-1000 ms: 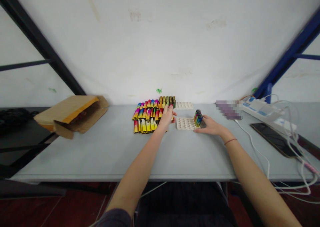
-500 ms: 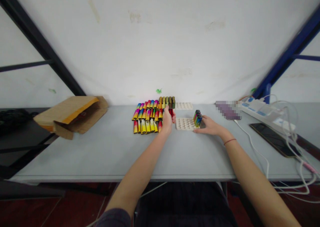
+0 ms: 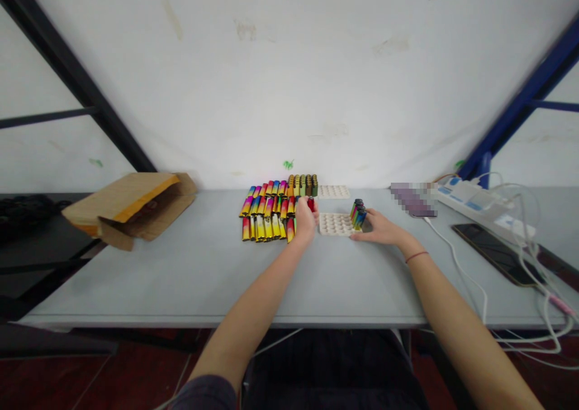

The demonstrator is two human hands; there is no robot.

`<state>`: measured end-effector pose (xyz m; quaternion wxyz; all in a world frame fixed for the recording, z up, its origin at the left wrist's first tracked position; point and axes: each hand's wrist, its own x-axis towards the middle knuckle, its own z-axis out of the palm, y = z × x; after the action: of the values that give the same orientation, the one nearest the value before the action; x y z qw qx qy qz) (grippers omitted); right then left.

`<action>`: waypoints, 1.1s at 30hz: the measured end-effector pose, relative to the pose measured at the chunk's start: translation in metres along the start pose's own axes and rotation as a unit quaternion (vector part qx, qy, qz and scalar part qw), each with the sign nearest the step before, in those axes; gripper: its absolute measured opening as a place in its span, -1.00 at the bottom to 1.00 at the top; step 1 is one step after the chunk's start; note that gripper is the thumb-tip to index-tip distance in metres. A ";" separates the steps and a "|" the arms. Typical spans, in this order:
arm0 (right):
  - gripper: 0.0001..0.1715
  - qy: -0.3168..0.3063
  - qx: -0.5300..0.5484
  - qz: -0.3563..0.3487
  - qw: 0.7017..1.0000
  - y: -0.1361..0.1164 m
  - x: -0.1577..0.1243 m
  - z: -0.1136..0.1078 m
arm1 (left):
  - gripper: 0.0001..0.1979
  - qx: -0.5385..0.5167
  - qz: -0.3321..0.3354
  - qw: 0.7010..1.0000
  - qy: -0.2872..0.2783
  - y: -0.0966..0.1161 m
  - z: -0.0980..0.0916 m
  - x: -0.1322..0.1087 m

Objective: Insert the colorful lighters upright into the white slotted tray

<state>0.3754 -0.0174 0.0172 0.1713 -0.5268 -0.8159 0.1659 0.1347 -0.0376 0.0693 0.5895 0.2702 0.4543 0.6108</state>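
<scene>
Rows of rainbow-coloured lighters [image 3: 266, 212] lie flat on the grey table [image 3: 190, 271], with darker lighters [image 3: 303, 184] behind them. My left hand [image 3: 304, 222] is closed round a red lighter [image 3: 310, 204], between the rows and a white tray [image 3: 333, 223] full of round sockets. Several lighters [image 3: 358, 212] stand upright at the tray's right end. My right hand [image 3: 379, 227] rests against that end of the tray, fingers curled beside the standing lighters.
A second white socket tray [image 3: 333, 191] lies behind the first. An open cardboard box [image 3: 129, 208] sits at the left. At the right are a power strip [image 3: 474, 199], white cables [image 3: 470, 283] and a dark phone [image 3: 495, 250].
My left hand has drawn back from the far rows towards me and the tray, bringing a red lighter with it. The right hand has stayed at the tray.
</scene>
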 end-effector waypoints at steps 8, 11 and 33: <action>-0.16 0.018 0.000 -0.010 1.000 0.001 0.000 0.001 | -0.48 -0.016 0.001 1.000 0.021 -0.003 0.001 -0.001; -0.17 0.021 -0.012 -0.011 1.000 -0.002 0.000 0.001 | -0.49 -0.021 -0.003 1.000 0.023 -0.003 0.001 -0.002; -0.23 0.095 -0.029 -0.050 0.994 0.005 0.016 0.030 | -0.85 0.191 0.220 0.951 -0.105 -0.022 -0.013 0.020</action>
<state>0.3593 -0.0033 -0.0101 0.2408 -0.5037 -0.8255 0.0828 0.1308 -0.0231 0.0407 0.4225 0.5331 0.4276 0.5953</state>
